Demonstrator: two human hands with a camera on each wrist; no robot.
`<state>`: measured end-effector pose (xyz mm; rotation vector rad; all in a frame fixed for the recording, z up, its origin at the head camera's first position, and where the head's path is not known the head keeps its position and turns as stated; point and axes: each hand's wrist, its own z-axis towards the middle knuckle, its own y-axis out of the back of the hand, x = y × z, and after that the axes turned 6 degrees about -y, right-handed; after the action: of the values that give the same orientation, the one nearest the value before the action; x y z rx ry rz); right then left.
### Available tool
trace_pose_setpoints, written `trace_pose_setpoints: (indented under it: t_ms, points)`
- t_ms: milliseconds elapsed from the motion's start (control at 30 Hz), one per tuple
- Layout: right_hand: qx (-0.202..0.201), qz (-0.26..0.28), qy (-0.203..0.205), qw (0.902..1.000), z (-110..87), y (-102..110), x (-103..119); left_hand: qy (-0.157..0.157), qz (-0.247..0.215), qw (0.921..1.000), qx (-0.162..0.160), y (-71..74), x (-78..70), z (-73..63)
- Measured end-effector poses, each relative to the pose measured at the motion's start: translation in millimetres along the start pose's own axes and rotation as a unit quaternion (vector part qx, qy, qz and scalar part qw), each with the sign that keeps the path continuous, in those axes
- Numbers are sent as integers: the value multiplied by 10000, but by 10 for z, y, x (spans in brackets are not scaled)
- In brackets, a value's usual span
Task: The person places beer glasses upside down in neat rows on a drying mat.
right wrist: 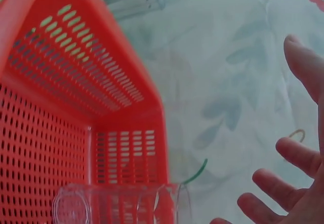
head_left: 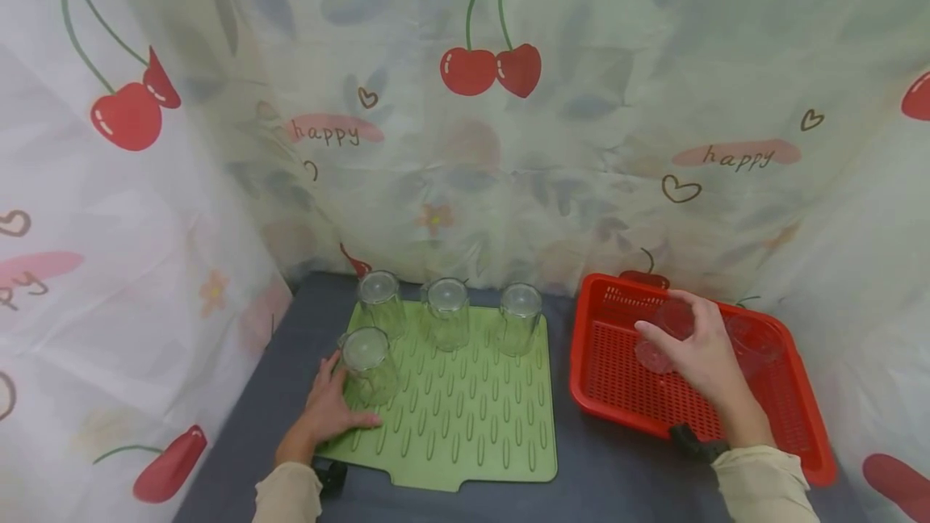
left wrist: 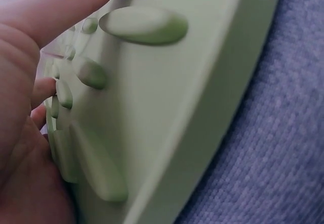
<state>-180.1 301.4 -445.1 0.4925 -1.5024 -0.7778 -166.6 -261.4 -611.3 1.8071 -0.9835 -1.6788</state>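
Note:
My left hand (head_left: 330, 407) rests at the left edge of the green drying mat (head_left: 472, 418), thumb stretched out over its ridges. Right beside those fingers stands a clear glass mug (head_left: 369, 370), bottom up; contact cannot be made out. In the left wrist view, part of the hand (left wrist: 17, 112) lies along the ridged mat (left wrist: 162, 92). Over the red basket (head_left: 610, 410) my right hand (head_left: 701, 353) hovers with thumb and fingers spread, holding nothing. Beneath it lies a clear glass (head_left: 654, 356), partly hidden; the right wrist view shows a glass (right wrist: 121, 203) below the spread fingers (right wrist: 276, 188).
Along the mat's back edge stand three more upturned glasses, the left (head_left: 381, 305), middle (head_left: 447, 315) and right (head_left: 519, 320). Another clear glass (head_left: 756, 341) is in the basket's right part. A grey cloth (head_left: 596, 474) covers the table; printed curtains (head_left: 494, 184) enclose it.

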Motion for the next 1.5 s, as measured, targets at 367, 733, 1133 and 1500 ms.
trace_pose_setpoints:
  t_ms: [367,733,1133,1500]
  points:
    - [334,-691,-68,9970,163,12,-170,95,-7,9999,103,-4,33,-15]
    - [307,-891,-178,9954,370,0,-368,62,-8,9999,108,-8,44,4]
    - [744,-915,-430,9921,518,-74,-553,63,-29,9999,110,15,28,6]
    - [1119,-1089,-677,9854,593,-101,-605,70,-39,9999,124,10,33,8]
